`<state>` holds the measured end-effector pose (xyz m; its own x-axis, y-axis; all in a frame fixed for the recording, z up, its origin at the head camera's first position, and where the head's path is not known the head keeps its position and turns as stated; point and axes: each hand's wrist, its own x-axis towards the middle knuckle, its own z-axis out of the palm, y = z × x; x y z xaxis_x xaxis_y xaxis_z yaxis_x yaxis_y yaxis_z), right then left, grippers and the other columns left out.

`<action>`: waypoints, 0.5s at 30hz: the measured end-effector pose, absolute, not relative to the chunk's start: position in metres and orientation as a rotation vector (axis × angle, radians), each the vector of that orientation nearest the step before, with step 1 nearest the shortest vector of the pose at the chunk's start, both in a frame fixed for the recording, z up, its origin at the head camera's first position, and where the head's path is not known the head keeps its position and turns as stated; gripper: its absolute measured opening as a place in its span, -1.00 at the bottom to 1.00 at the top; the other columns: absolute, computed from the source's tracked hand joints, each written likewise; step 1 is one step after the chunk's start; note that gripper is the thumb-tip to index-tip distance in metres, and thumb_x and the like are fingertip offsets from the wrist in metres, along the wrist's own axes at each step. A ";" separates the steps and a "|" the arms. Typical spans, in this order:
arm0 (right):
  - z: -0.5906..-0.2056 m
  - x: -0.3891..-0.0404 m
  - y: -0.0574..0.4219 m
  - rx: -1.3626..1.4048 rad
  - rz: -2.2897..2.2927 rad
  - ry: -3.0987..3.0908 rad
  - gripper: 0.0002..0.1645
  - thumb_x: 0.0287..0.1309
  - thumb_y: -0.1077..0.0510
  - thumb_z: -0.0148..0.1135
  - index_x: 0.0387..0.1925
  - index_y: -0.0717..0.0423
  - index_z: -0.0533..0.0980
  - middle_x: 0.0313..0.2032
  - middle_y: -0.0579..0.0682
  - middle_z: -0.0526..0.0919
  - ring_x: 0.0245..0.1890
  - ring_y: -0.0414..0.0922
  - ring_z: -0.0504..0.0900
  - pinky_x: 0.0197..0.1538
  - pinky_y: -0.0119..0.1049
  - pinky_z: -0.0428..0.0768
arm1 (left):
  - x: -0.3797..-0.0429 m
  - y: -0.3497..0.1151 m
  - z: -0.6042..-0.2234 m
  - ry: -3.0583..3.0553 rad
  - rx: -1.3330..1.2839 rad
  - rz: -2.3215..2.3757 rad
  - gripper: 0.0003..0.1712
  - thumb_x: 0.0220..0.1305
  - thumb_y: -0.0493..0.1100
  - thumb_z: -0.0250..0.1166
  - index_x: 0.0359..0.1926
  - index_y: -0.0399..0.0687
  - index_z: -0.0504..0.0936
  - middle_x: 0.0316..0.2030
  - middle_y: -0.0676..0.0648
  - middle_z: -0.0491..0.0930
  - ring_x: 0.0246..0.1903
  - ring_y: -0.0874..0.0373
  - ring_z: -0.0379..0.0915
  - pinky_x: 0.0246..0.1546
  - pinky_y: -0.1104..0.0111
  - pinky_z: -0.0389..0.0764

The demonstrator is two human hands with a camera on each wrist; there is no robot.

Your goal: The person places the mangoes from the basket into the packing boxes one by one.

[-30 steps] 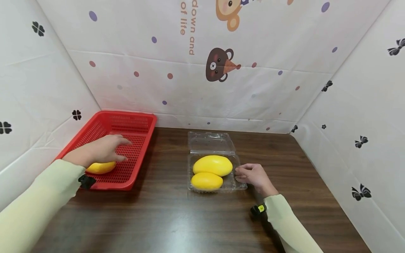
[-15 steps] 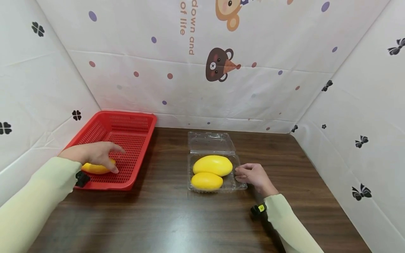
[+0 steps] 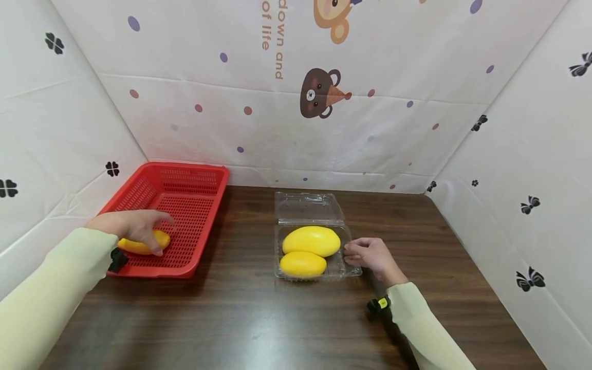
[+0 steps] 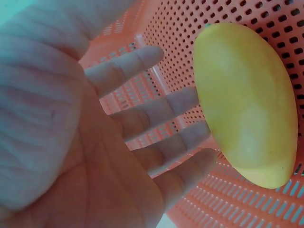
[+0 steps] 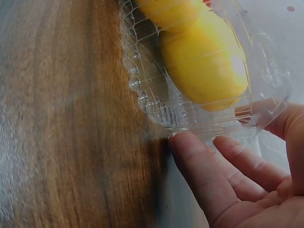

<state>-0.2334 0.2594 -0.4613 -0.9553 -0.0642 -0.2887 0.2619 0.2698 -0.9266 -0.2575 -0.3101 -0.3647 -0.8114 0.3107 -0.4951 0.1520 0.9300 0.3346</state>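
My left hand (image 3: 131, 223) is down inside the red plastic basket (image 3: 196, 208), over a yellow mango (image 3: 161, 239). In the left wrist view its fingers are spread and mostly straight, with the fingertips right at the side of that mango (image 4: 244, 107). My right hand (image 3: 375, 258) pinches the right rim of a clear plastic clamshell box (image 3: 340, 267), thumb and fingers on either side of the thin edge (image 5: 209, 130). Side by side in the box lie a larger mango (image 3: 311, 241) and a smaller mango (image 3: 302, 264). The lid (image 3: 307, 208) is folded back.
The box stands mid-table on dark wood (image 3: 250, 308); the basket is at the left against the side wall. White printed sheets (image 3: 259, 128) close off the back and both sides. The basket's raised walls surround my left hand.
My left hand has shifted left and lower in the basket, over the mango there. My right hand has kept its place at the box rim.
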 end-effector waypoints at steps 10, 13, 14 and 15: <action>-0.460 -0.234 0.260 0.187 -1.742 2.276 -0.54 0.11 0.10 0.31 -0.05 0.35 0.53 -0.12 0.29 0.65 -0.18 0.09 0.70 -0.16 -0.12 0.65 | -0.263 -0.321 -0.365 2.502 0.281 0.342 0.00 -0.30 0.07 0.55 0.24 -0.09 0.36 0.11 -0.35 0.35 -0.02 -0.23 0.24 -0.08 -0.18 0.39; -0.460 -0.234 0.260 0.193 -1.735 2.275 -0.55 0.11 0.11 0.30 -0.04 0.34 0.53 -0.12 0.29 0.65 -0.18 0.09 0.70 -0.16 -0.11 0.65 | -0.267 -0.328 -0.368 2.484 0.273 0.340 -0.02 -0.31 0.01 0.56 0.21 -0.15 0.38 0.05 -0.34 0.38 -0.08 -0.19 0.26 -0.11 -0.10 0.44; -0.460 -0.233 0.259 0.193 -1.735 2.272 -0.55 0.11 0.11 0.30 -0.04 0.34 0.53 -0.11 0.29 0.64 -0.18 0.09 0.70 -0.16 -0.11 0.65 | -0.268 -0.330 -0.369 2.476 0.260 0.332 -0.03 -0.32 -0.01 0.57 0.20 -0.16 0.39 0.03 -0.33 0.39 -0.09 -0.19 0.26 -0.13 -0.07 0.47; -0.460 -0.233 0.259 0.193 -1.733 2.271 -0.55 0.11 0.11 0.30 -0.03 0.34 0.53 -0.11 0.29 0.64 -0.18 0.09 0.70 -0.16 -0.12 0.65 | -0.269 -0.333 -0.370 2.475 0.261 0.313 -0.05 -0.33 -0.02 0.57 0.17 -0.16 0.41 -0.01 -0.32 0.40 -0.11 -0.18 0.27 -0.16 -0.05 0.48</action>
